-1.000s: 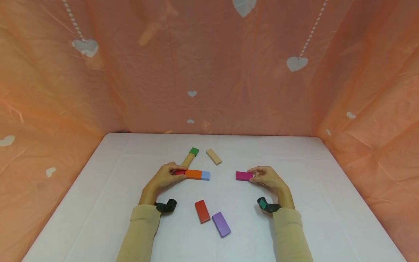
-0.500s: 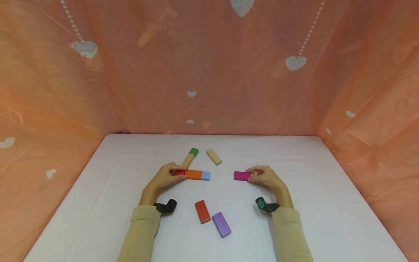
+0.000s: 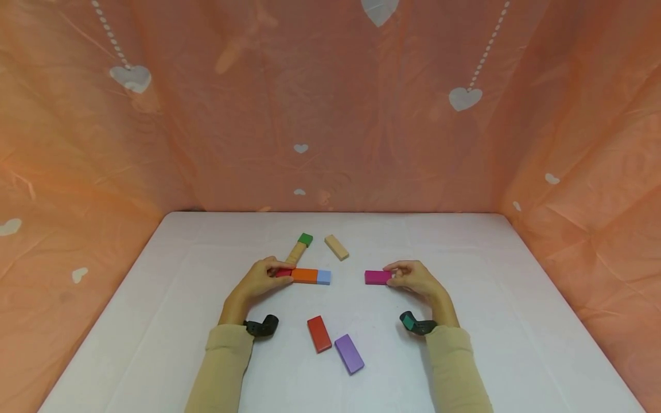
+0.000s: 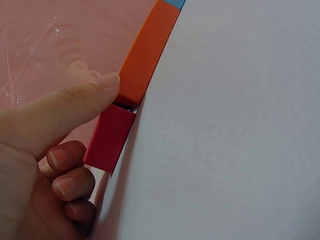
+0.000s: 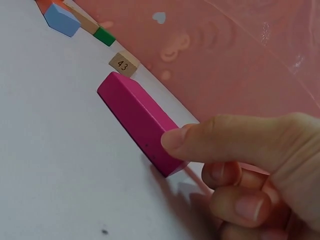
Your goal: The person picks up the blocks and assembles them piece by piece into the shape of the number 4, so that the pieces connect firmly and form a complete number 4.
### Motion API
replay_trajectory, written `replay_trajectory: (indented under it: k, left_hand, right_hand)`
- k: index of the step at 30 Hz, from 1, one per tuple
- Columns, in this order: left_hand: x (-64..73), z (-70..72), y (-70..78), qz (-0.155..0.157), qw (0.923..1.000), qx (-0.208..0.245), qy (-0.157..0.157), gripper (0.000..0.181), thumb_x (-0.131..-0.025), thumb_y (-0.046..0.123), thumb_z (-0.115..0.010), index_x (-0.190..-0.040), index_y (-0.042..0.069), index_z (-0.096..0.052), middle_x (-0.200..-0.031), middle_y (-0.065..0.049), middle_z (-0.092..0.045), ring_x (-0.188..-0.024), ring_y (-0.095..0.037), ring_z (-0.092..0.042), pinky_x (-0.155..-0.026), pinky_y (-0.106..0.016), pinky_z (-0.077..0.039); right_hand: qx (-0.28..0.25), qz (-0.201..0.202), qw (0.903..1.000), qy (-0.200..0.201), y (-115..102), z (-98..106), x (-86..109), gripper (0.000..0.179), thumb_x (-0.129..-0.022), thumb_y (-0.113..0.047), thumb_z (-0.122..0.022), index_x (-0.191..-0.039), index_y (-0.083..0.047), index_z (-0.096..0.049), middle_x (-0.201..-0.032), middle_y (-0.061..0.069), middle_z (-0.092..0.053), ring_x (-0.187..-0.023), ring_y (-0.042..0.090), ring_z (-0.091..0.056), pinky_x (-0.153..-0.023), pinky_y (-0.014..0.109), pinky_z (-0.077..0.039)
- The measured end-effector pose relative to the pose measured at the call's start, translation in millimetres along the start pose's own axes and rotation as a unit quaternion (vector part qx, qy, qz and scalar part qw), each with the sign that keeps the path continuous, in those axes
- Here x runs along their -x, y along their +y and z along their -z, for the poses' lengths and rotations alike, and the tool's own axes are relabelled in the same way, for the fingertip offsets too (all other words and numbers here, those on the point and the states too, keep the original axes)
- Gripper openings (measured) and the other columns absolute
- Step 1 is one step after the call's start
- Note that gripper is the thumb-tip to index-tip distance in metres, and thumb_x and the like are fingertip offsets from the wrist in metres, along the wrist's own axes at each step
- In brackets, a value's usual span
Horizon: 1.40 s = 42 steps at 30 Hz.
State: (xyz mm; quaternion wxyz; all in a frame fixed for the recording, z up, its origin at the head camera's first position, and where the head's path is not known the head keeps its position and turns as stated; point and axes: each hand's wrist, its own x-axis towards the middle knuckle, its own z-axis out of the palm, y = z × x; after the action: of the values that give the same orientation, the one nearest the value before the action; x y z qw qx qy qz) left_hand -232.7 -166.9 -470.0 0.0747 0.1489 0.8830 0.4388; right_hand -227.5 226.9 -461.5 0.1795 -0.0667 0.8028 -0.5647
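From the left, we see the left hand [image 3: 260,277], its thumb and forefinger pinched about the crimson rectangular block [image 3: 284,273] near its seam with the next piece, the other fingers curled. We judge that this grip keeps the row from shifting. A slanted beige wooden strip [image 3: 296,252] runs off the row's far side, like a branch. The orange rectangular block [image 3: 304,276] lies end to end with the crimson one, so the two share a line; a small green block [image 3: 306,240] caps the strip's far end.

Nearer us, a red rectangular block [image 3: 319,334] lies apart at an angle, perhaps a spare. The light blue block [image 3: 323,277] closes the row. Behind it sits a loose beige wooden block [image 3: 337,247], marked 43 in the right wrist view; in front, a purple rectangular block [image 3: 349,354] lies askew beside the red one.

Next, the magenta rectangular block [image 3: 377,277] stands apart from the row yet level with it, seemingly to match its line. The right hand [image 3: 415,281] clamps its right end between thumb and forefinger, leaving the left end exposed.

We see no container; the loose blocks lie directly on the white-covered table [image 3: 516,344].
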Motion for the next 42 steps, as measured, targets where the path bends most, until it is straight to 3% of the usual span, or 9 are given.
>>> replay_trajectory:
  k: [14, 24, 35, 42]
  left_hand:
    - [-0.5, -1.1, -0.8, 0.0, 1.0, 0.002, 0.002, 0.034, -0.083, 0.019, -0.075, -0.114, 0.006, -0.071, -0.084, -0.007, -0.052, -0.081, -0.017, -0.041, -0.066, -0.023, -0.033]
    - [0.3, -0.6, 1.0, 0.001, 1.0, 0.003, 0.002, 0.033, -0.083, 0.019, -0.075, -0.114, 0.006, -0.071, -0.082, -0.007, -0.049, -0.08, -0.017, -0.04, -0.065, -0.023, -0.031]
    - [-0.3, -1.4, -2.7, 0.004, 1.0, 0.002, 0.004, 0.033, -0.084, 0.02, -0.074, -0.114, 0.007, -0.071, -0.087, -0.009, -0.054, -0.084, -0.018, -0.043, -0.068, -0.023, -0.034]
    - [-1.7, -1.6, -2.2, 0.006, 1.0, -0.001, 0.004, 0.033, -0.084, 0.02, -0.075, -0.113, 0.007, -0.071, -0.088, -0.009, -0.056, -0.084, -0.017, -0.043, -0.069, -0.023, -0.035]
  right_hand:
    - [0.007, 0.017, 0.9998, -0.008, -3, -5, -2.1, 0.043, -0.081, 0.002, -0.067, -0.12, 0.016, -0.055, -0.062, -0.009, -0.046, -0.054, 0.001, -0.038, -0.052, 0.017, -0.034]
    - [0.017, 0.005, 0.9998, -0.006, -3, -7, -4.2, 0.041, -0.083, 0.0, -0.067, -0.12, 0.014, -0.057, -0.063, -0.009, -0.045, -0.058, 0.002, -0.04, -0.055, 0.016, -0.036]
    - [0.03, 0.029, 0.9991, -0.011, -3, -10, -7.4, 0.041, -0.082, 0.002, -0.068, -0.119, 0.015, -0.057, -0.062, -0.009, -0.046, -0.053, 0.002, -0.038, -0.051, 0.018, -0.034]
    - [0.012, 0.033, 0.9993, -0.012, -4, -13, -7.3, 0.04, -0.082, 0.002, -0.067, -0.118, 0.016, -0.057, -0.061, -0.009, -0.046, -0.053, 0.0, -0.038, -0.051, 0.017, -0.033]
